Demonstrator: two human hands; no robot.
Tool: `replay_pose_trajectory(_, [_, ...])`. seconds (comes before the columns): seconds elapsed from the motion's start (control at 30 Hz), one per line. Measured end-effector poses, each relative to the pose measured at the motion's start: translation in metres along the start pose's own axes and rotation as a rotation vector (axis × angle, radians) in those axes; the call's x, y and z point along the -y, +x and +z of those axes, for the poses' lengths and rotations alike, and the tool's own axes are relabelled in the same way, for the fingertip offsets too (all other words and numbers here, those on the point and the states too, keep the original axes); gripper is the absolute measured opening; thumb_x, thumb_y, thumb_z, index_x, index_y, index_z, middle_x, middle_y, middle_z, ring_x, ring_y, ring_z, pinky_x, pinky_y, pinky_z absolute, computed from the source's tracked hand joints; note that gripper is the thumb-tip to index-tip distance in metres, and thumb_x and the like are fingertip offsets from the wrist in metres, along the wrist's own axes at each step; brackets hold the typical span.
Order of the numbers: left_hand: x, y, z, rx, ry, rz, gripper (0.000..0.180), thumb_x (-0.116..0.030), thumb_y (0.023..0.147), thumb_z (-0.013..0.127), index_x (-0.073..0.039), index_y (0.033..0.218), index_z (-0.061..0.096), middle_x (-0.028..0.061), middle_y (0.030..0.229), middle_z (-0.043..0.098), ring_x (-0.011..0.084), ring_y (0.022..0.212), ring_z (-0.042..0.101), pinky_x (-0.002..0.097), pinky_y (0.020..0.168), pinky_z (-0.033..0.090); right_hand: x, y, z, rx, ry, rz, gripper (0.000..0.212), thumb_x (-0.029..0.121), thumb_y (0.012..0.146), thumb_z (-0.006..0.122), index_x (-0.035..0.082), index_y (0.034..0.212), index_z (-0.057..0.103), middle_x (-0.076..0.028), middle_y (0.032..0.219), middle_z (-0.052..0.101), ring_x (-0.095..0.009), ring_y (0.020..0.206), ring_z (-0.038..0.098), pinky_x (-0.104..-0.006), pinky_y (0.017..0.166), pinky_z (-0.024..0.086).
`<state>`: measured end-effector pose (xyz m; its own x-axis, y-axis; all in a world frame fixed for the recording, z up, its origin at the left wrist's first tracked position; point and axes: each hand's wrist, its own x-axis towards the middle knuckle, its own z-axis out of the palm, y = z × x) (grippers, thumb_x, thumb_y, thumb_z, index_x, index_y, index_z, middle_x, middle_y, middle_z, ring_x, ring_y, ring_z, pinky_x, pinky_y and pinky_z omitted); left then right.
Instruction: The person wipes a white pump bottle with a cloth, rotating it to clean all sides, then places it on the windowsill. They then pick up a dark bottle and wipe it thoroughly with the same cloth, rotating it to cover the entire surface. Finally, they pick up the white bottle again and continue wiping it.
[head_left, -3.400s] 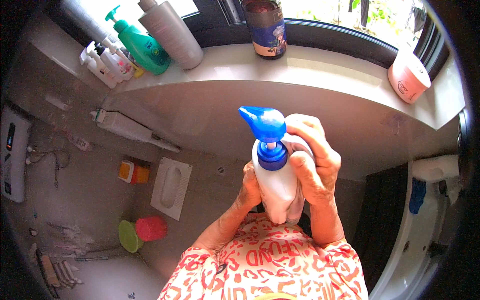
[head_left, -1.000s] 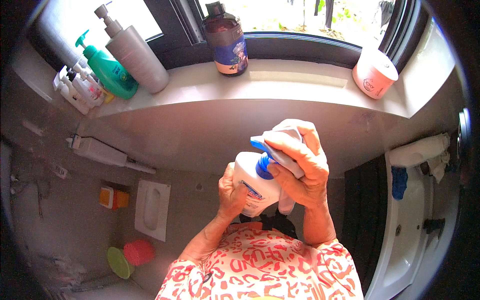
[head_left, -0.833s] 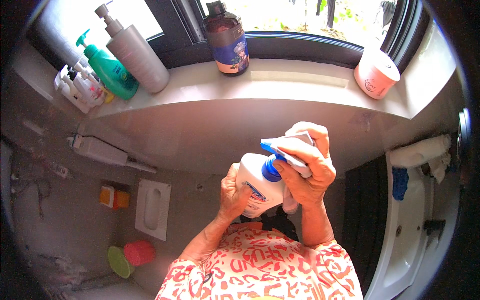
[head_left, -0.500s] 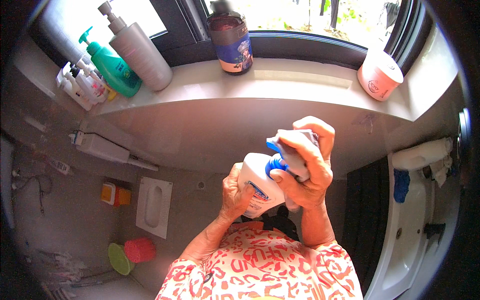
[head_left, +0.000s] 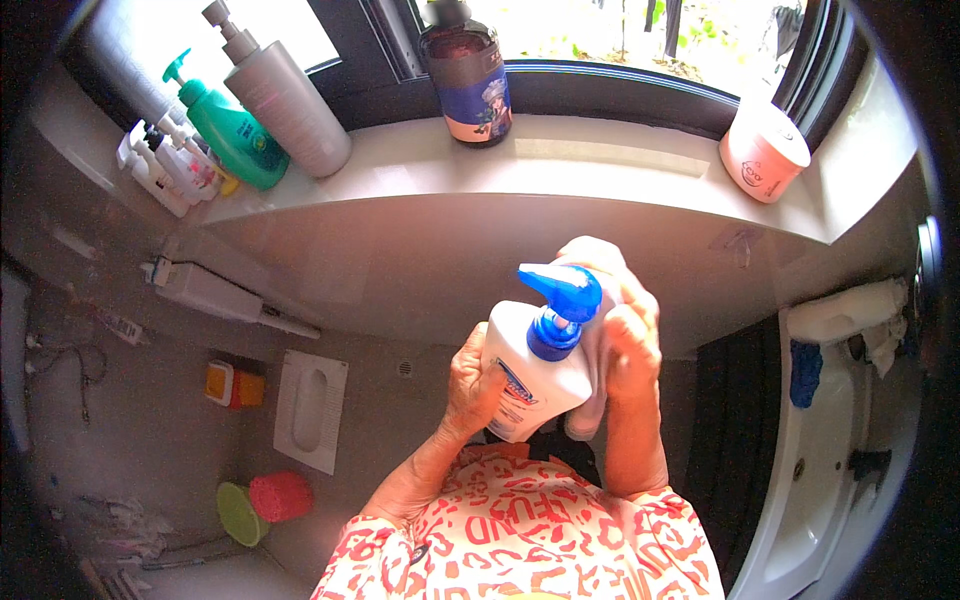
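A white pump bottle with a blue pump head is held tilted in front of my chest. My left hand grips it from the left, thumb on the labelled face. On the far right side, my right hand is closed round a pale greyish cloth, which hangs down beside the bottle. The cloth lies against or just behind the pump and bottle; the exact contact is hidden. The blue spout points left and shows in full. Most of my right fingers are hidden by the cloth or turned away.
Along the windowsill stand a green pump bottle, a tall grey pump bottle, a dark bottle, a pink jar and several small bottles. Below are a squat toilet, red and green basins, and a white sink.
My right hand and the cloth have come off the front of the blue pump head and moved behind and right of it, uncovering the pump. My left hand keeps its grip.
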<state>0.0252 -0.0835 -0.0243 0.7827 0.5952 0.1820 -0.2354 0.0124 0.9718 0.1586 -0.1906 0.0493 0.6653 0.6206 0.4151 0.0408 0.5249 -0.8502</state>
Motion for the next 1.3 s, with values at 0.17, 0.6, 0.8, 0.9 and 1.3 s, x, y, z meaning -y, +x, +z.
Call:
replay_pose_trajectory(0.17, [-0.004, -0.001, 0.002, 0.043, -0.080, -0.030, 0.056, -0.054, 0.084, 0.056, -0.003, 0.108, 0.052, 0.0007, 0.086, 0.059, 0.0049, 0.080, 0.053, 0.0224, 0.068, 0.047, -0.004, -0.006, 0.001, 0.124, 0.268, 0.294, 0.045, 0.017, 0.065, 0.077, -0.001, 0.103, 0.062, -0.009, 0.111, 0.055, -0.015, 0.098, 0.053, -0.0268, 0.083, 0.042])
replay_pose_trajectory(0.6, [-0.004, -0.001, -0.001, -0.073, -0.003, -0.099, 0.064, -0.054, 0.085, 0.053, -0.002, 0.121, 0.048, 0.0037, 0.096, 0.060, 0.0075, 0.088, 0.055, 0.0240, 0.073, 0.047, -0.011, -0.003, 0.015, -0.056, -0.339, -0.270, 0.029, 0.004, 0.059, 0.079, 0.003, 0.085, 0.065, -0.011, 0.096, 0.054, -0.020, 0.087, 0.055, -0.0296, 0.074, 0.045])
replay_pose_trajectory(0.8, [0.001, -0.003, -0.002, -0.105, -0.001, -0.082, 0.066, -0.055, 0.084, 0.052, -0.001, 0.121, 0.048, 0.0047, 0.099, 0.060, 0.0082, 0.089, 0.055, 0.0241, 0.074, 0.047, -0.001, -0.006, 0.018, -0.059, -0.636, -0.544, 0.031, 0.003, 0.057, 0.077, 0.005, 0.087, 0.068, -0.009, 0.089, 0.054, -0.022, 0.081, 0.055, -0.0305, 0.065, 0.045])
replay_pose_trajectory(0.9, [0.001, 0.000, -0.003, -0.065, -0.055, -0.060, 0.068, -0.058, 0.084, 0.051, 0.000, 0.120, 0.048, 0.0050, 0.100, 0.060, 0.0086, 0.088, 0.056, 0.0241, 0.075, 0.047, -0.006, -0.010, 0.018, 0.029, -0.412, -0.502, 0.019, 0.004, 0.062, 0.073, 0.003, 0.081, 0.068, -0.008, 0.089, 0.055, -0.020, 0.083, 0.052, -0.0329, 0.072, 0.041])
replay_pose_trajectory(1.3, [0.012, -0.005, -0.016, 0.135, -0.211, -0.122, 0.079, -0.061, 0.079, 0.056, 0.002, 0.124, 0.045, 0.0051, 0.104, 0.061, 0.0101, 0.093, 0.056, 0.0262, 0.082, 0.047, -0.012, -0.012, 0.018, 0.142, 0.104, 0.247, 0.046, 0.037, 0.088, 0.050, -0.004, 0.109, 0.055, -0.006, 0.093, 0.061, -0.013, 0.086, 0.055, -0.0272, 0.080, 0.042])
